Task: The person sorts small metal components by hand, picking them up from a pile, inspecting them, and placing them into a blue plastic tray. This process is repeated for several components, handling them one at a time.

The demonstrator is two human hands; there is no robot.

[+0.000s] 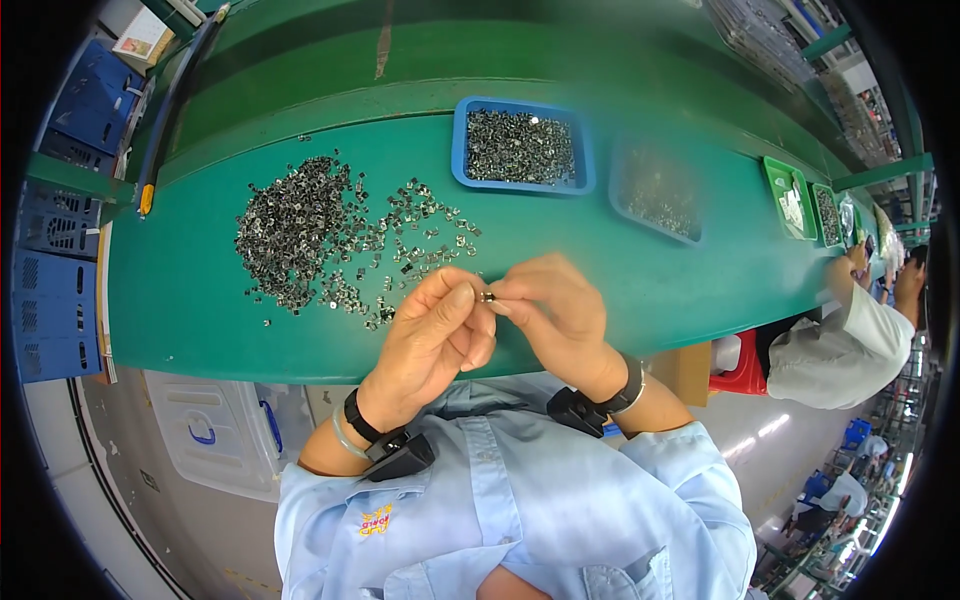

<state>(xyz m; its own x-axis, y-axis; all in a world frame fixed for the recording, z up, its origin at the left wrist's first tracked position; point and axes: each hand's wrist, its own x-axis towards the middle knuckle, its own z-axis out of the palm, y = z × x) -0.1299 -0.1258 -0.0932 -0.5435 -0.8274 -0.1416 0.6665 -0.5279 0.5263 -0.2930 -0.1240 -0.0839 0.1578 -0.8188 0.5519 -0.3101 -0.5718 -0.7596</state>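
Observation:
My left hand (430, 335) and my right hand (560, 310) meet over the near edge of the green table. Between their fingertips is a small dark, shiny metal part (487, 297), pinched from both sides. Its exact kind is too small to make out. Beyond my left hand spreads a large heap of similar small black and silver metal parts (290, 235), with loose ones trailing off to the right. Farther away, a blue tray (459, 150) holds many of these parts.
Right of the blue tray stands a second, blurred tray (618, 195) with small parts in it. Green trays (775, 190) lie at the far right, near another person in a light shirt (850, 345). A clear lidded bin (215, 430) sits below the table; blue crates (55, 315) are at left.

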